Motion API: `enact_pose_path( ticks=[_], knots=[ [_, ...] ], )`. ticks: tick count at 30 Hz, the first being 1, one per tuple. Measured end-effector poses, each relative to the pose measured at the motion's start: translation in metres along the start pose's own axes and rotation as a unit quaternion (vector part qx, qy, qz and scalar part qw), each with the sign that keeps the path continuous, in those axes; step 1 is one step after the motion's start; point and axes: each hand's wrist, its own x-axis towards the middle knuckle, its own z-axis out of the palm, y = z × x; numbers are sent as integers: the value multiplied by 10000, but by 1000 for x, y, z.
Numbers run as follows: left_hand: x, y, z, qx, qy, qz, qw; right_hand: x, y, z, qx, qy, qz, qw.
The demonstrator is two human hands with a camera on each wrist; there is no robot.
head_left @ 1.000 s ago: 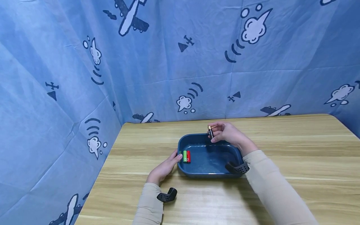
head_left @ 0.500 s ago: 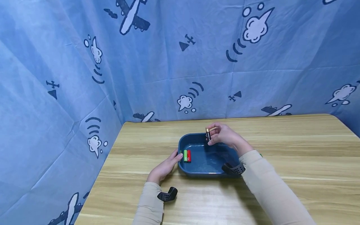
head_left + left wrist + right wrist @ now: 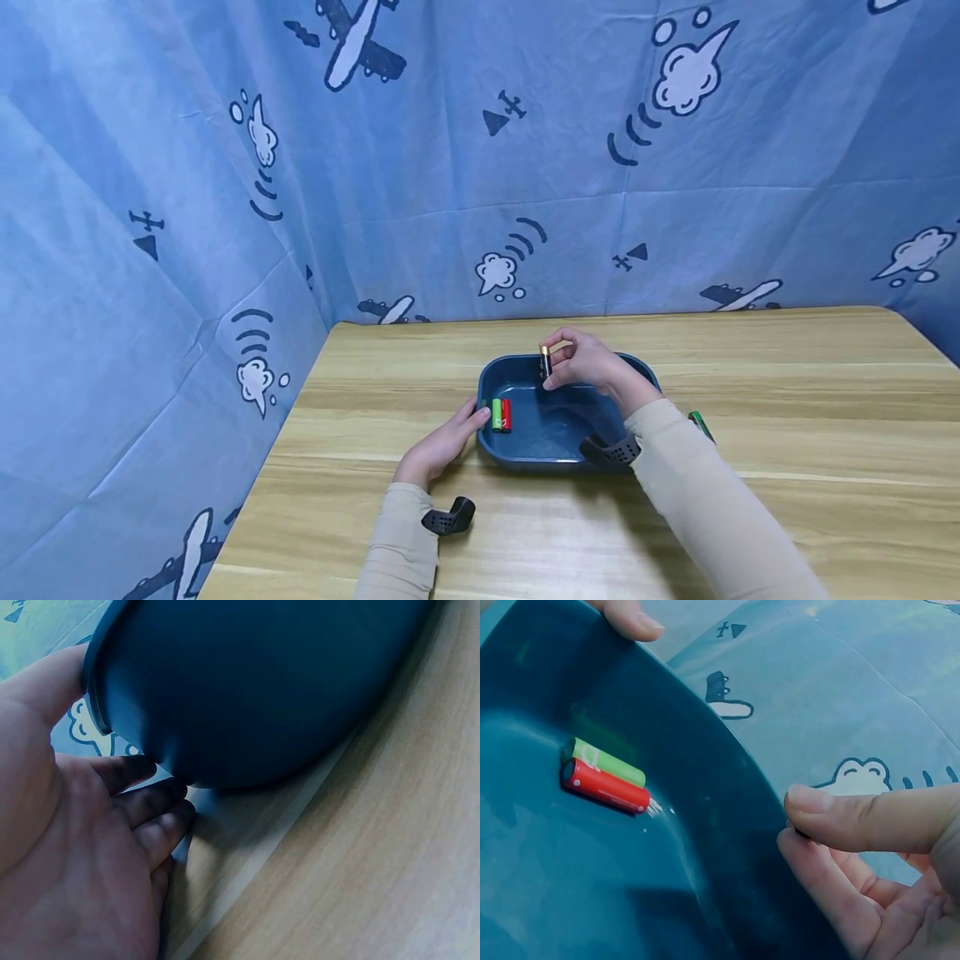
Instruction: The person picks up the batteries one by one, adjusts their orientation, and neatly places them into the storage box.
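A dark blue plastic bin sits on the table. My left hand grips its left end; in the left wrist view the thumb is over the rim and the fingertips are against the outer wall. Above the far part of the bin, my right hand pinches a black and gold battery roughly upright between thumb and fingers. That battery is almost wholly hidden by the fingers in the right wrist view. Inside, a green battery and a red battery lie side by side near the left end.
Past the bin's right side, a green and dark battery lies on the wooden table, partly covered by the right sleeve. A blue patterned curtain hangs behind and to the left. Both wrists wear black straps.
My right hand has moved left over the bin with the black and gold battery. The battery on the table has come out from behind the right sleeve. My left hand keeps its grip.
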Motion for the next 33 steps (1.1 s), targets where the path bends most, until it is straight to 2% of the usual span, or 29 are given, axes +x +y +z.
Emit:
enact_pose_path(
  ticks=[7, 16, 24, 33],
  knots=[
    [1, -1, 0, 1, -20, 26, 10000, 3, -4, 9, -109, -59, 134, 9998],
    [3, -2, -1, -27, -32, 33, 10000, 8, -5, 24, -1, -368, 487, 9981],
    [3, -3, -1, -61, -89, 73, 9999, 14, -7, 37, -598, -504, 717, 9944],
    [3, -3, -2, -35, -109, 91, 9999, 20, -10, 42, -962, -590, 864, 9899]
  ],
)
